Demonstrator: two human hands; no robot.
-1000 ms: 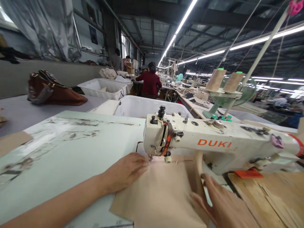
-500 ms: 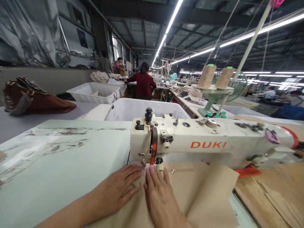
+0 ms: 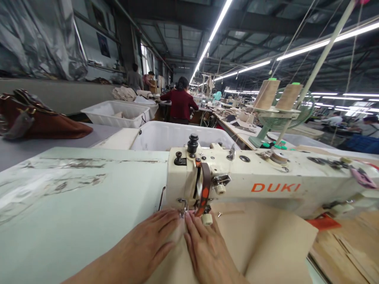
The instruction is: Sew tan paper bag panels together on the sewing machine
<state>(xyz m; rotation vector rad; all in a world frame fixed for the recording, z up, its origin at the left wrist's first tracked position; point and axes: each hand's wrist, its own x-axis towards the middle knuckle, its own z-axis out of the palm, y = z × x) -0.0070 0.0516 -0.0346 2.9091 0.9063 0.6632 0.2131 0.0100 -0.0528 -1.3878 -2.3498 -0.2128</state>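
A large piece of beige material [image 3: 266, 240] lies under the head of a cream sewing machine [image 3: 237, 169] marked DUKI. My left hand [image 3: 148, 240] rests flat on its left part, fingertips close to the needle area. Beside it my right hand [image 3: 207, 244] presses down on the same piece with fingers stretched forward, just right of the needle. The needle and presser foot are largely hidden by my fingertips and a brown strap [image 3: 204, 189] on the machine head. A small metal fitting [image 3: 219, 214] shows on the material right of my right hand.
Behind the machine stands a white plastic bin [image 3: 183, 132], with another bin [image 3: 115, 112] farther left. A brown leather bag [image 3: 44, 118] lies at far left. Thread cones [image 3: 268, 94] stand at the right. Ahead, a person in dark red [image 3: 181, 102] sits working.
The view has shifted slightly left and closer, so the machine appears larger and farther right. Both hands stay on the beige material by the needle, almost in the same place.
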